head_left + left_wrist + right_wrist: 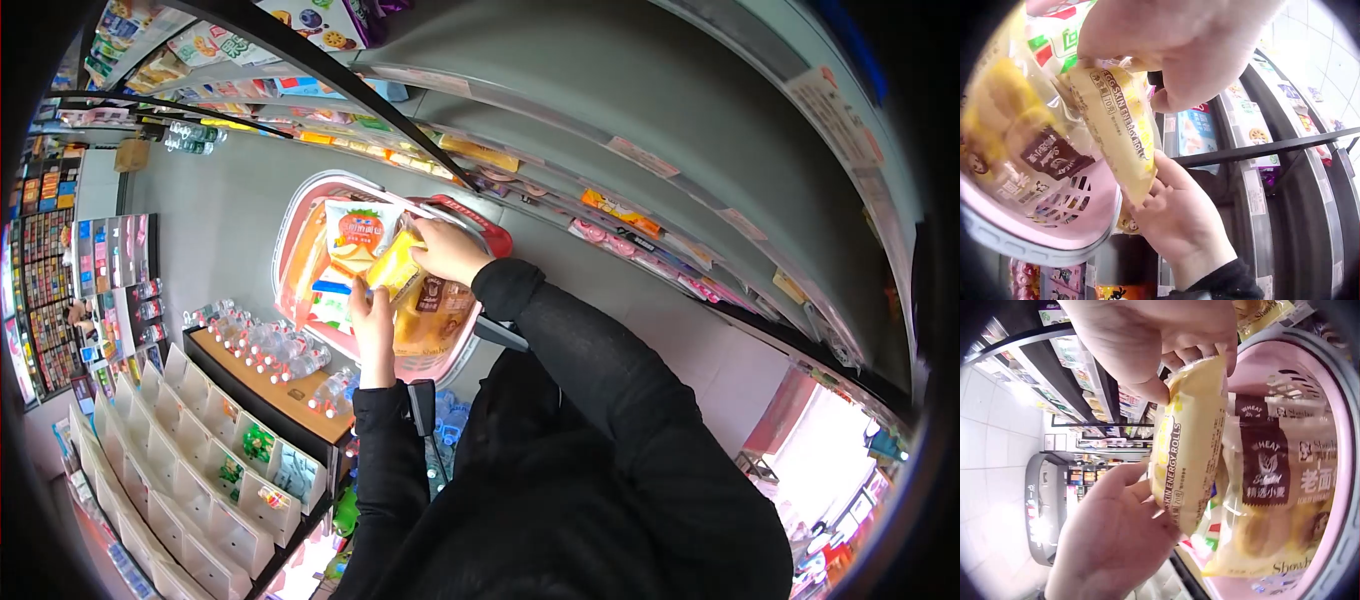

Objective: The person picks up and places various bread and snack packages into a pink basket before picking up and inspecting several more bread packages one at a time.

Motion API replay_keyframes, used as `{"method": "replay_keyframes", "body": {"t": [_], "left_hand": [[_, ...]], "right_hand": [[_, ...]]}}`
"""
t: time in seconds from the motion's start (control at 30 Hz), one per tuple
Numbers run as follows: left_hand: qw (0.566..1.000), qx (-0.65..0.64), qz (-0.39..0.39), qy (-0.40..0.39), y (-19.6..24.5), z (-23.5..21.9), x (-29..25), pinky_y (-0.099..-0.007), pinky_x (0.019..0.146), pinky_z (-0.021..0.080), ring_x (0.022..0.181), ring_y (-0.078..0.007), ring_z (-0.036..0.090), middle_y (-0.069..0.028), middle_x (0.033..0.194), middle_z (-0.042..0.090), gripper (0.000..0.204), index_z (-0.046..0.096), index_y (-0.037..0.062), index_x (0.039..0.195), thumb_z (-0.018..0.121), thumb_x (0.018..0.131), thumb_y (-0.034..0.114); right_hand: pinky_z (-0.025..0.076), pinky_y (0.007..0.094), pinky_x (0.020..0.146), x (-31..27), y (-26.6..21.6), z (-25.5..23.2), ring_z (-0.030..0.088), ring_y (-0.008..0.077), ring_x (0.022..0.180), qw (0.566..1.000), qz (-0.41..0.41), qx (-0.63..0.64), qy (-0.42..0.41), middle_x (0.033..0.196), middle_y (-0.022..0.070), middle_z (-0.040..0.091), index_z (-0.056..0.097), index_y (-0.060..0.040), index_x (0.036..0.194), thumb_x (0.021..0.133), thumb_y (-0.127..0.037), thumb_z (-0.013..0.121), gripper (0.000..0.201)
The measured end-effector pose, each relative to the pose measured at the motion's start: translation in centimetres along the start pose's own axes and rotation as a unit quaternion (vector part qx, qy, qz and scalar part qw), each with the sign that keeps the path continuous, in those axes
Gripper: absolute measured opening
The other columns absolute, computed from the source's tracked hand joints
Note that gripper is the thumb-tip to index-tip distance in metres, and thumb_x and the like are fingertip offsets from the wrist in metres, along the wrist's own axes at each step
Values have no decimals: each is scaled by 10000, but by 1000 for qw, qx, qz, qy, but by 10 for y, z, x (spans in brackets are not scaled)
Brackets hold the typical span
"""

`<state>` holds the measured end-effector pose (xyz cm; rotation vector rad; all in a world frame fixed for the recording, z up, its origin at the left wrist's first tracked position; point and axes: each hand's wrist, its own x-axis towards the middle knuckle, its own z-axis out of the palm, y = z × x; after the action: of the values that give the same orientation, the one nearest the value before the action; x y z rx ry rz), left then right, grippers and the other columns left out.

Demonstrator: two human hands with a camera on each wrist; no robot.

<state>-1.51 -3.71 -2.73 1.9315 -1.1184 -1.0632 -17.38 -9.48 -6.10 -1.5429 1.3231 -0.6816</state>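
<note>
Both hands hold a yellow packet of egg skin energy rolls (396,263) above the shopping basket. At one end of the packet, my right hand (449,252) pinches it between thumb and fingers. My left hand (373,328) grips the other end, its fingers partly behind the wrapper in the right wrist view. Below, the pink basket (1264,361) with a grey rim is filled with packaged food. A clear bag of bread rolls (1266,531) with a brown wheat label lies inside, beside a white packet with a strawberry picture (362,232).
Long grey shelves (600,150) with snacks run along the right and far side. To the left, a wooden-topped stand (270,375) carries several water bottles (285,355), near white stepped bins (190,450). A black trolley-like handle (423,405) stands close to the body.
</note>
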Motion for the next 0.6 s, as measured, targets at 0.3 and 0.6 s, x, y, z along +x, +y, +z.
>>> {"method": "replay_keyframes", "body": {"t": [0.3,0.6], "left_hand": [[881,372,292,-23,30,14,32,-398,893,337,1061,-384,394,-256,1136,397,513,344,-62,1188,516,735,107],[768,536,317,-151,53,50,50,-399,807,394,970,-341,464,-191,1048,473,479,437,15,1153,533,731,220]], "right_hand": [[437,395,743,-17,5,7,546,377,815,996,58,-61,21,789,278,550,526,123,824,689,-165,486,320],[451,411,657,-70,-4,-16,570,363,713,996,78,-4,-51,759,248,567,570,69,771,674,-172,529,263]]}}
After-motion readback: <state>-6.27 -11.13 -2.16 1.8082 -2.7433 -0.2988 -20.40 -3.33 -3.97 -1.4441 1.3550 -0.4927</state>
